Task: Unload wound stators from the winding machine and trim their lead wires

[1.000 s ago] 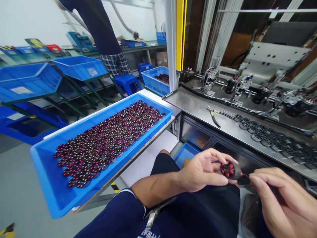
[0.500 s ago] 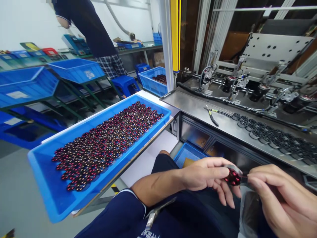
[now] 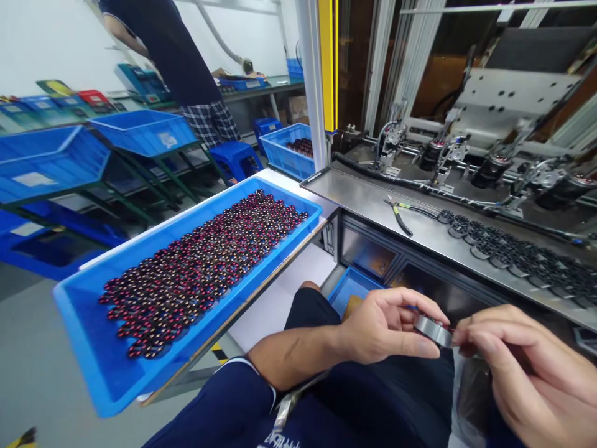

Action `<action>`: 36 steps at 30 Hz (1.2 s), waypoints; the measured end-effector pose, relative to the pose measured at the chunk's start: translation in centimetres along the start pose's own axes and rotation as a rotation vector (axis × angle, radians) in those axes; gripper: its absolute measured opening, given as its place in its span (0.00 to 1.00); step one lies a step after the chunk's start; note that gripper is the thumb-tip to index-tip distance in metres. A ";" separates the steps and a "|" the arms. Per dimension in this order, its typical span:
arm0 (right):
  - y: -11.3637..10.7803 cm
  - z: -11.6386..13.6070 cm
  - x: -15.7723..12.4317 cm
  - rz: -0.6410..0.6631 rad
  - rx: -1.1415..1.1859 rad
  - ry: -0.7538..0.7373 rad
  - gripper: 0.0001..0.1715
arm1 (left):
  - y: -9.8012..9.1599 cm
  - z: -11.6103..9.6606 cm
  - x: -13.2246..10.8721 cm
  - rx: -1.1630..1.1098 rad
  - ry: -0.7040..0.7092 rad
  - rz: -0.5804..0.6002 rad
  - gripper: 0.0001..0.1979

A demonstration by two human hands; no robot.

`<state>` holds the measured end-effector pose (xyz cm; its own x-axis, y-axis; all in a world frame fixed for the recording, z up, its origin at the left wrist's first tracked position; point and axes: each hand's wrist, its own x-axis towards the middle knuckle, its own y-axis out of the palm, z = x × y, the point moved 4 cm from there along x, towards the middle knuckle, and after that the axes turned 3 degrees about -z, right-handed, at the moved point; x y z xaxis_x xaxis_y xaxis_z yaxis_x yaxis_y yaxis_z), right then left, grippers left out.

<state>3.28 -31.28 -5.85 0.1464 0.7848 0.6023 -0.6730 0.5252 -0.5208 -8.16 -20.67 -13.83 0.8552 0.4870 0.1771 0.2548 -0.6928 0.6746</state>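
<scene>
Between the fingers and thumb of my left hand (image 3: 392, 326) is a motor stator (image 3: 433, 331), a round metal ring with red windings. Its smooth grey rim faces me, so most of the windings are hidden. My right hand (image 3: 517, 354) is closed in a pinch at the stator's right edge. A thin reddish wire end seems to run into that pinch, though the fingertips mostly cover it. Both hands are above my lap. To their left, a long blue tray (image 3: 84, 348) holds many similar stators (image 3: 205, 267) with red and copper-coloured windings.
A metal ledge (image 3: 364, 199) carries cutting pliers (image 3: 398, 214) and rows of black ring-shaped parts (image 3: 513, 249). Behind it stands a machine (image 3: 494, 168) with several stations. A blue crate (image 3: 289, 152) holds more parts. Another person (image 3: 172, 56) stands by the back bench.
My left hand has turned the stator, so its grey rim shows where the red windings did. My right fingertips have moved left, closer to the stator. The other person's arm has shifted.
</scene>
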 end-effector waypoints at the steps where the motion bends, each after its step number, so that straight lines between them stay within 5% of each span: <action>1: 0.0 0.0 -0.2 -0.030 0.004 0.008 0.06 | -0.1 -0.1 0.1 0.002 0.034 -0.011 0.20; 6: 0.9 -0.6 -1.8 -0.198 0.066 0.285 0.05 | -0.7 -0.7 0.6 0.005 0.205 -0.020 0.21; 12: 5.4 -1.3 -2.4 -0.102 0.647 0.708 0.21 | -1.7 -0.6 1.3 -0.051 0.184 -0.015 0.18; 19: 7.6 -1.7 -3.6 -0.097 0.904 0.896 0.16 | -1.9 -0.8 1.0 -0.040 0.165 -0.009 0.17; 26: 7.5 -2.2 -4.0 -0.065 1.103 0.738 0.28 | -2.1 -1.8 1.3 0.155 0.185 0.099 0.17; 29: 7.9 -2.1 -4.0 -0.039 1.123 0.665 0.22 | -1.9 -2.4 1.4 0.313 0.299 0.266 0.16; 31: 7.9 -2.3 -4.1 -0.060 1.077 0.615 0.18 | -1.9 -3.0 1.1 0.435 0.409 0.316 0.25; 34: 6.8 -3.1 -4.3 -0.188 0.713 0.486 0.16 | -2.6 -4.3 0.3 0.691 0.532 0.094 0.46; 36: 5.6 -3.1 -4.2 -0.285 0.367 0.289 0.20 | -2.7 -4.7 -0.3 0.829 0.455 -0.027 0.47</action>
<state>1.14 -30.67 -13.14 0.5182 0.7140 0.4708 -0.7790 0.6213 -0.0847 -11.18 -16.48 -12.33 0.6308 0.5477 0.5496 0.6611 -0.7502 -0.0112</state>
